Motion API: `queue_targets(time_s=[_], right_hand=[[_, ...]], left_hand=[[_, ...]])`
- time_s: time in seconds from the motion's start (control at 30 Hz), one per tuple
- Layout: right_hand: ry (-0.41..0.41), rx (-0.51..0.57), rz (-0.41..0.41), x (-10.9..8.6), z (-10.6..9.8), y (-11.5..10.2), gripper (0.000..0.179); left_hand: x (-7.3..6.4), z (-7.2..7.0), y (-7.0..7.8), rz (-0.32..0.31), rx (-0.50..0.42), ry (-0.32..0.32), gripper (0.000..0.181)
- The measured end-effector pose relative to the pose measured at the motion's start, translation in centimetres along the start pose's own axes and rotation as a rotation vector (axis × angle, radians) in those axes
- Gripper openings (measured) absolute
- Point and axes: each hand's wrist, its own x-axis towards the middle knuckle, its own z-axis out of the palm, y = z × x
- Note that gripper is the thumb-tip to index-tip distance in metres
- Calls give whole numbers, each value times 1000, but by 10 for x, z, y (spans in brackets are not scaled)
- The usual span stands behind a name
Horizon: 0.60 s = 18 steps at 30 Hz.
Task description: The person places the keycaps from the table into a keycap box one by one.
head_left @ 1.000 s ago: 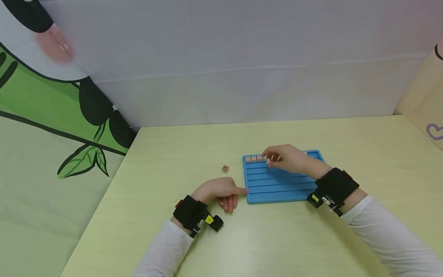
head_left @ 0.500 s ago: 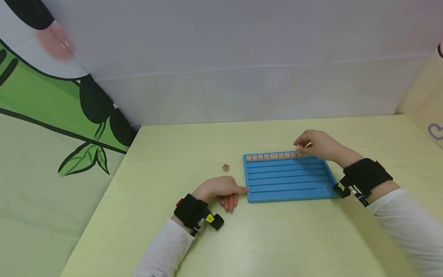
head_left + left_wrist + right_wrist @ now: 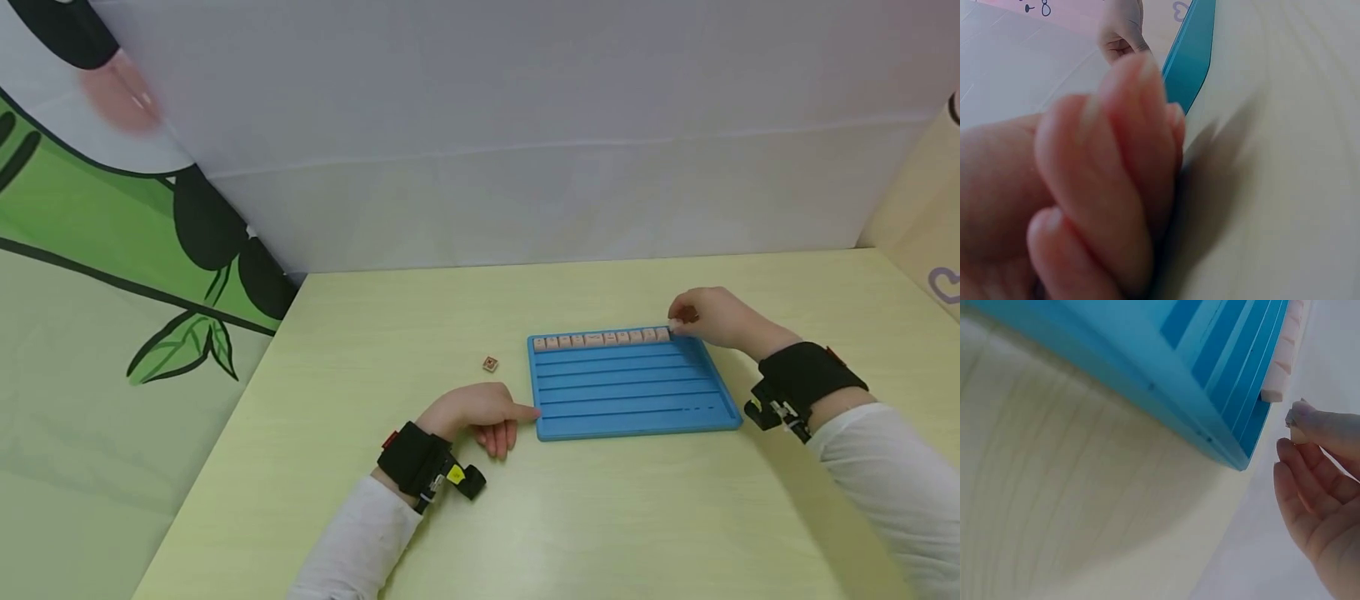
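Observation:
A blue grooved tray lies on the table, its top groove lined with a row of small tiles. My right hand is at the tray's top right corner. In the right wrist view its thumb and fingertips pinch one small pale tile, just past the end of the row. My left hand rests beside the tray's lower left corner, one straight finger touching the rim. Its other fingers hang loosely and look blurred in the left wrist view. A loose brown tile lies left of the tray.
The pale wooden table meets a white cloth wall behind the tray. A printed green and white panel borders the left side. Black wrist straps with small cameras sit on both wrists.
My right hand has moved rightward along the top groove to the tray's far right corner, uncovering the row of tiles. The left hand and the loose tile stay where they were.

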Motion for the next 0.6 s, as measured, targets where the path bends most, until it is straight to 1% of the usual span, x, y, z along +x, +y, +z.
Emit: queue_targets(time_s=[0.2,0.47,0.6], right_hand=[[-28,-20,-14,0,3,8,13],[-39,-41,-9,0,5,8,7],[-46,-45,-6,0,5,6,8]], left_hand=[[-1,1,-1,7,8,-8,55],[-1,1,-1,16,17,-6,55],[0,1,-1,16,17,-4,55]])
